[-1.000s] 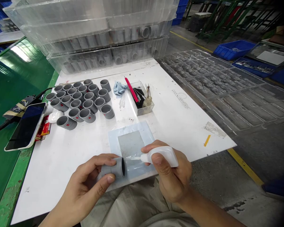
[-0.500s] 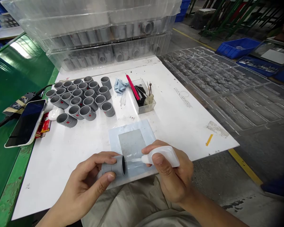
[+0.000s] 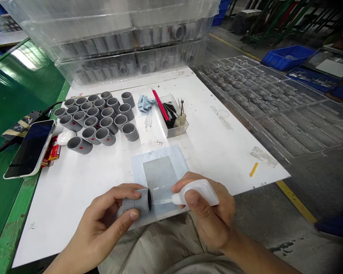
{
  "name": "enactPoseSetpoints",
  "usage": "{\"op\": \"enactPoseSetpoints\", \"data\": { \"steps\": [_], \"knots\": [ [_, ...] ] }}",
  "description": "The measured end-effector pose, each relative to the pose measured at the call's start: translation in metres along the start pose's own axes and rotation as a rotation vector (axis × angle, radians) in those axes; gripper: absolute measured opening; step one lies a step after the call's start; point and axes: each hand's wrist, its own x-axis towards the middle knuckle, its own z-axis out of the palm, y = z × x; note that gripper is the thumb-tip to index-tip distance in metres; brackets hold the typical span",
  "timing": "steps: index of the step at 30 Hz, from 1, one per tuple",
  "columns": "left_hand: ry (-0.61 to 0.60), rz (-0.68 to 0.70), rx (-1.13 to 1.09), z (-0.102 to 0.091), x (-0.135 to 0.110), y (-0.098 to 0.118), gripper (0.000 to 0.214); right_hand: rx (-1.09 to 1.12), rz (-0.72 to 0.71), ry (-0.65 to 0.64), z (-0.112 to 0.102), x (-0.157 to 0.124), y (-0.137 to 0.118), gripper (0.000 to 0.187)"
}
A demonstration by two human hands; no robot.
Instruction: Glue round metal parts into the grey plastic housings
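Observation:
My left hand (image 3: 110, 219) is closed around a short grey plastic pipe piece (image 3: 134, 201), which lies on its side with its dark open end facing right. My right hand (image 3: 210, 213) grips a white squeeze bottle (image 3: 202, 192) with a thin clear nozzle (image 3: 161, 201). The nozzle points left at the pipe's open end; whether its tip touches the rim is too fine to tell. Under both lies a light blue sheet (image 3: 178, 154) with a grey plate (image 3: 160, 173) on it.
Several grey pipe pieces (image 3: 104, 135) stand on the white table (image 3: 234, 152) at left. Behind the sheet is a clear box (image 3: 175, 131) of tools with a red stick (image 3: 160, 104), beside a crumpled blue cloth (image 3: 145, 103). A phone (image 3: 31, 146) lies left; stacked clear bins (image 3: 117, 45) stand behind.
My right hand and the bottle have shifted slightly right and down. The left hand still holds the pipe piece in nearly the same spot.

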Motion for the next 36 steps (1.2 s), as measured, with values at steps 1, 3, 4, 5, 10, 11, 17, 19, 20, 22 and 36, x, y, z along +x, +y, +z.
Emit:
{"op": "enactPoseSetpoints", "data": {
  "steps": [1, 3, 4, 5, 10, 11, 17, 19, 20, 22, 36],
  "knots": [
    [0.002, 0.001, 0.003, 0.0, 0.0, -0.001, 0.014, 0.019, 0.008, -0.004, 0.0, 0.0, 0.001, 0.019],
    [-0.003, 0.016, 0.023, -0.001, -0.001, -0.002, 0.015, 0.062, 0.028, 0.004, -0.001, -0.001, 0.001, 0.02],
    [-0.007, 0.026, 0.044, -0.002, -0.001, -0.003, 0.019, 0.09, 0.047, 0.014, -0.002, -0.001, 0.001, 0.021],
    [-0.009, 0.037, 0.075, -0.002, 0.0, -0.003, 0.026, 0.118, 0.071, 0.025, -0.002, -0.002, 0.001, 0.022],
    [-0.068, 0.164, 0.253, -0.005, 0.005, -0.006, 0.04, 0.187, 0.165, 0.07, -0.001, 0.0, -0.003, 0.026],
    [-0.077, 0.188, 0.254, -0.006, 0.006, -0.007, 0.039, 0.182, 0.165, 0.071, -0.001, 0.0, -0.004, 0.025],
    [-0.085, 0.269, 0.219, -0.005, 0.007, -0.013, 0.034, 0.159, 0.148, 0.043, 0.0, 0.001, -0.005, 0.023],
    [-0.077, 0.282, 0.236, -0.005, 0.007, -0.014, 0.033, 0.152, 0.148, 0.028, 0.0, 0.002, -0.005, 0.023],
    [-0.073, 0.291, 0.254, -0.006, 0.007, -0.014, 0.032, 0.146, 0.15, 0.021, 0.0, 0.002, -0.005, 0.024],
    [-0.079, 0.3, 0.298, -0.007, 0.007, -0.013, 0.032, 0.13, 0.157, 0.011, 0.0, 0.004, -0.006, 0.024],
    [-0.107, 0.289, 0.329, -0.009, 0.008, -0.014, 0.032, 0.017, 0.192, -0.075, -0.001, 0.004, -0.002, 0.027]
  ]
}}
